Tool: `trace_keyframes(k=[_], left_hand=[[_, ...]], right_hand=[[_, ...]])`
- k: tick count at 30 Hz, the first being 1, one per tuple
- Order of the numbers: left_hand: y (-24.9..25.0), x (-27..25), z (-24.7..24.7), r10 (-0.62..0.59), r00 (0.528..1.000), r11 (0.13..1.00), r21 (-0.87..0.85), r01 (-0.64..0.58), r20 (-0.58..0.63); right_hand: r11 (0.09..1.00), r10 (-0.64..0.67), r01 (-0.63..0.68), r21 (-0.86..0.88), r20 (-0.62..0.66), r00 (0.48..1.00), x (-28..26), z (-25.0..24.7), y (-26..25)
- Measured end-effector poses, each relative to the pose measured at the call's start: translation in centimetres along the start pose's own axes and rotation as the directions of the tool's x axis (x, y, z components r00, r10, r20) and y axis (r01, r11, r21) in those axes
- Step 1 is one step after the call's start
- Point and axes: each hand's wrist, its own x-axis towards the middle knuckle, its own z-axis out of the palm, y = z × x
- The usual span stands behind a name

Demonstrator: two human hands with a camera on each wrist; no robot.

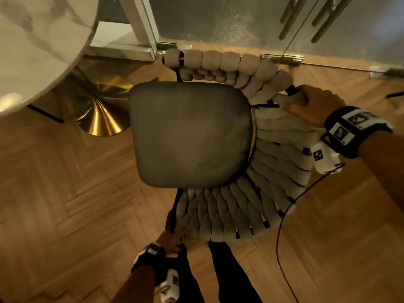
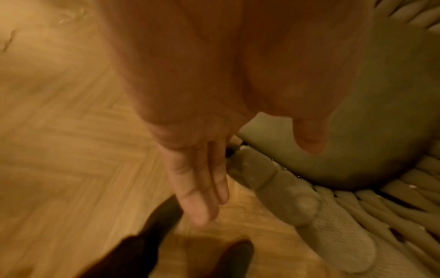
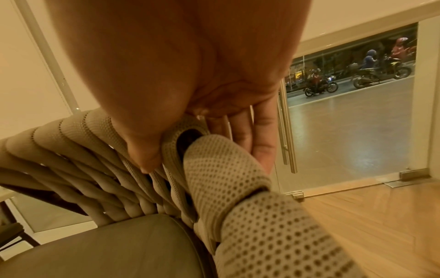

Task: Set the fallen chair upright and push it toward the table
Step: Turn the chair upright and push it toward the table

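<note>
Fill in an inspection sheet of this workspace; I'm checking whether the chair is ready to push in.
Surface: herringbone wood floor.
Job's things: chair upright, not yet under the table; gold base beside the seat.
Clutter: nothing seen.
Grippers: right hand grips one end of the woven backrest; left hand open, fingers straight, at the other end.
Cables: thin dark cable hangs from the right wrist.
Surroundings: glass door; motorbikes outside.

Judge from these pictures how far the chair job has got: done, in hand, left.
Done: the chair stands upright, seat facing up. In hand: the right hand grips its backrest; the left hand hangs open beside the rim. Left: pushing it to the table, which is still apart.
</note>
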Motion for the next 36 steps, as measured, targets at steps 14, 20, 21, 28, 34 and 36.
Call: trace_keyframes(k=[14, 20, 21, 28, 34, 36], left_hand=[[8.6, -2.1, 3.1, 0.136, 0.937, 0.834, -0.474, -0.283, -0.322], [14.2, -3.3, 3.1, 0.281, 0.912, 0.77, -0.496, -0.401, -0.301], [14.8, -3.4, 3.1, 0.294, 0.905, 0.765, -0.491, -0.416, -0.308], [15.7, -4.0, 3.3, 0.298, 0.889, 0.762, -0.473, -0.441, -0.348], [16.5, -4.8, 2.9, 0.252, 0.91, 0.749, -0.529, -0.399, -0.329], [17.1, -5.4, 2.7, 0.244, 0.909, 0.739, -0.542, -0.4, -0.338]], right_hand=[[0.794, 0.075, -0.145, 0.59, 0.141, 0.987, -8.6, 12.8, 7.5], [0.336, 0.082, -0.585, 0.738, 0.596, 0.799, -11.4, 18.8, 3.3], [0.248, 0.077, -0.584, 0.773, 0.586, 0.807, -10.9, 18.9, 2.5], [0.031, 0.096, -0.515, 0.857, 0.51, 0.855, -10.6, 17.6, 0.6], [0.086, 0.108, -0.474, 0.876, 0.465, 0.879, -9.1, 17.1, 0.6], [0.089, 0.125, -0.473, 0.877, 0.461, 0.878, -8.2, 16.4, 0.0]])
